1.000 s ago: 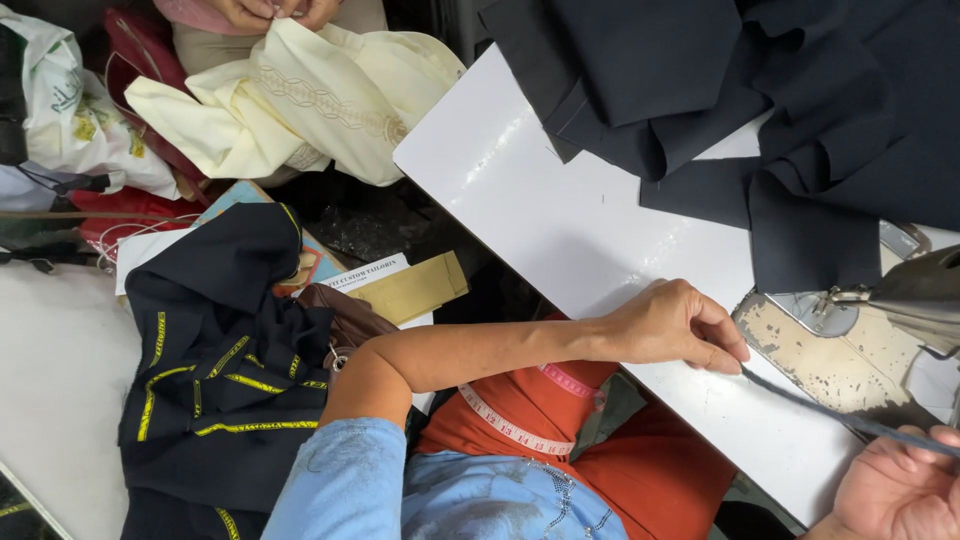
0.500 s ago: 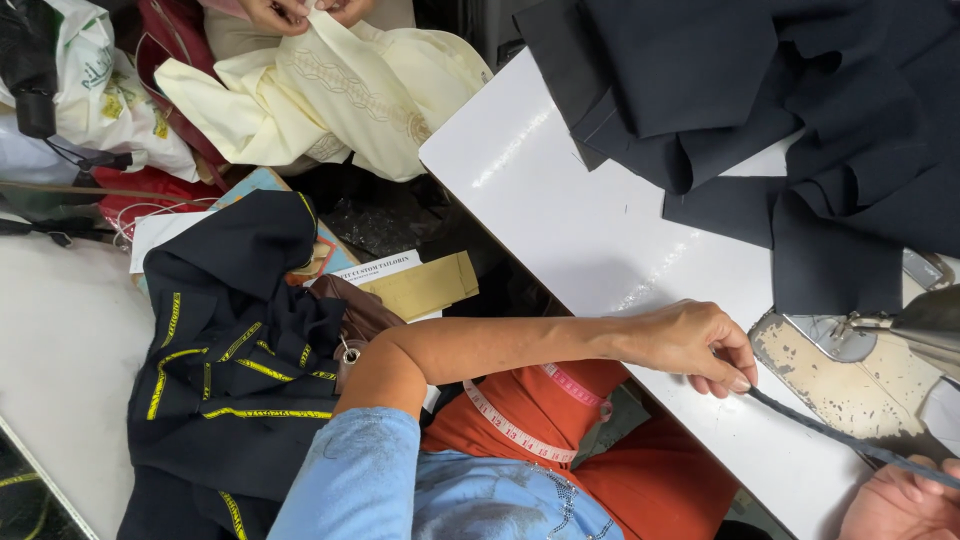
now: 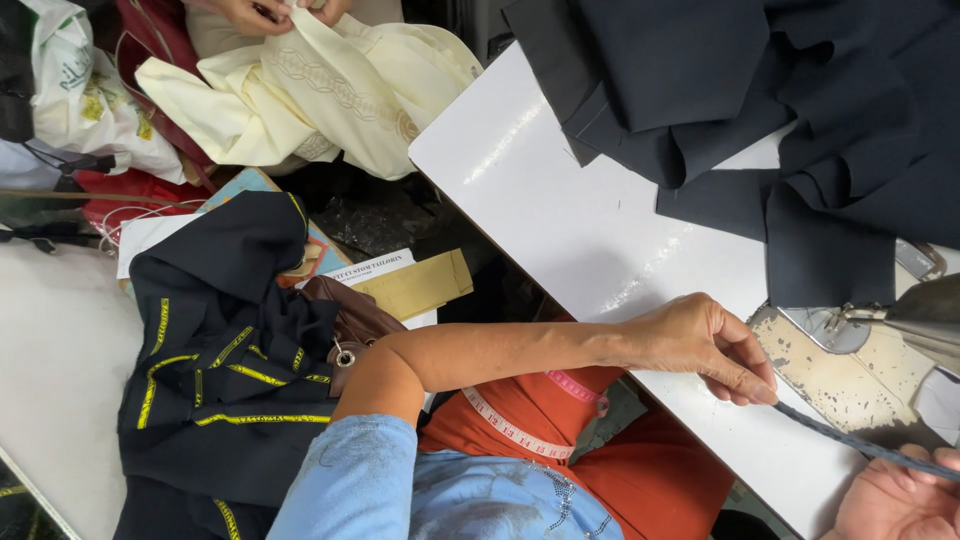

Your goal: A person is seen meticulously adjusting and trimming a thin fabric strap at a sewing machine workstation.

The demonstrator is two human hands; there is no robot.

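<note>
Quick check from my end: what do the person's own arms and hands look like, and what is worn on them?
The left hand is bare, with no glove, ring or watch visible. Its forearm is uncovered up to a short light blue sleeve at the upper arm. The right hand is only partly in view at the picture's edge; it is bare too, and its arm is out of sight.

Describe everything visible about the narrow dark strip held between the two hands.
The narrow dark strip looks like folded navy fabric, thin and band-like. It runs taut and slanting from the left hand, whose fingertips pinch its upper end, down to the right hand at the picture's lower right edge. It passes over the worn, chipped sewing machine bed on the white table. Its far end is out of view.
</note>
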